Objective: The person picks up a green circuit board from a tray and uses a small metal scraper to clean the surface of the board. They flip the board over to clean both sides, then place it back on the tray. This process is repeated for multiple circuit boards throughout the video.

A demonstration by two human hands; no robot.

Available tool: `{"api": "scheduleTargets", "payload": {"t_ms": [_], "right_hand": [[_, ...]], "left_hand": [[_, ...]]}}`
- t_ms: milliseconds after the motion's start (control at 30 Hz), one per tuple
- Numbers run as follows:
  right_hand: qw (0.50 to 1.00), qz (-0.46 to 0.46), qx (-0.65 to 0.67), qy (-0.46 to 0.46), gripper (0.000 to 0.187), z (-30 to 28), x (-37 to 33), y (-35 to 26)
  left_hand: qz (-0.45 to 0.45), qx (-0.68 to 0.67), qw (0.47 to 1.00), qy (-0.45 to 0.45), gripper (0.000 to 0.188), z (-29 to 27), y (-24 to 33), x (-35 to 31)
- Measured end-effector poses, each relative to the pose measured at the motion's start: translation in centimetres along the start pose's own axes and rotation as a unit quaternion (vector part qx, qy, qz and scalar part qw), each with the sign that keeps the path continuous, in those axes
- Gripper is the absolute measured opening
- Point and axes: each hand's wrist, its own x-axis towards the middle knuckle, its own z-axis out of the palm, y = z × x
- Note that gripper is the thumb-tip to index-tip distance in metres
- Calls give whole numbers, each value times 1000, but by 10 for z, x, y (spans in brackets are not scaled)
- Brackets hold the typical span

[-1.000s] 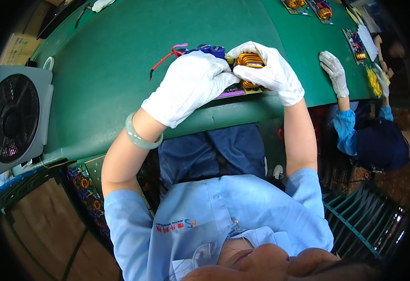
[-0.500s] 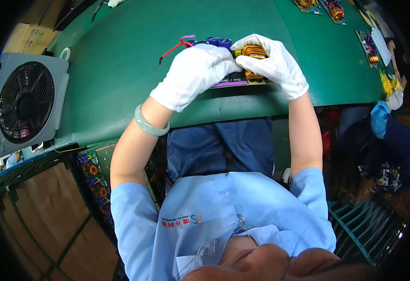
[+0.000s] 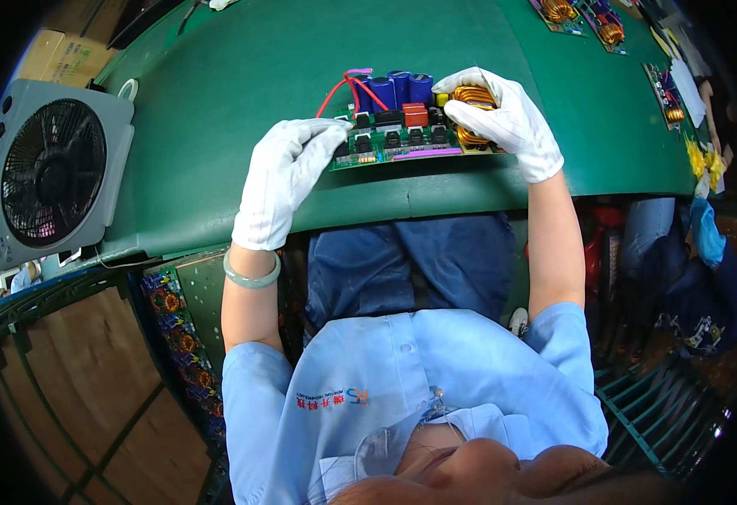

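A green circuit board (image 3: 389,151) lies near the front edge of the bench. It carries blue cylindrical capacitors (image 3: 399,87), a red block component (image 3: 416,114), several black parts and a red wire loop (image 3: 339,88). My left hand (image 3: 288,172), in a white glove, has its fingers closed at the board's left end; the fingertips partly cover that edge. My right hand (image 3: 511,126), also gloved in white, grips the copper-wound coil (image 3: 472,114) at the board's right end, thumb in front and fingers behind.
A grey box fan (image 3: 55,172) stands on the left of the green bench (image 3: 242,84). More boards with coils (image 3: 608,29) lie at the far right. Boards (image 3: 185,341) fill a rack below left. Another person's gloved hand (image 3: 705,187) is at the right edge.
My left hand has moved left from the middle of the board to its left end, uncovering the capacitors and black parts. My right hand stays on the coil.
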Motion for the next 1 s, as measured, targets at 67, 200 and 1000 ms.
{"api": "scheduleTargets", "payload": {"t_ms": [67,200,1000], "right_hand": [[1000,-2,2,5,33,0,-2,-1],[1000,10,23,-7,27,0,-4,-2],[999,-28,38,17,33,1,1,16]], "left_hand": [[-6,-17,1000,0,22,2,3,1],[-12,8,1000,-13,24,3,6,3],[-172,-130,976,-23,29,15,13,7]]}}
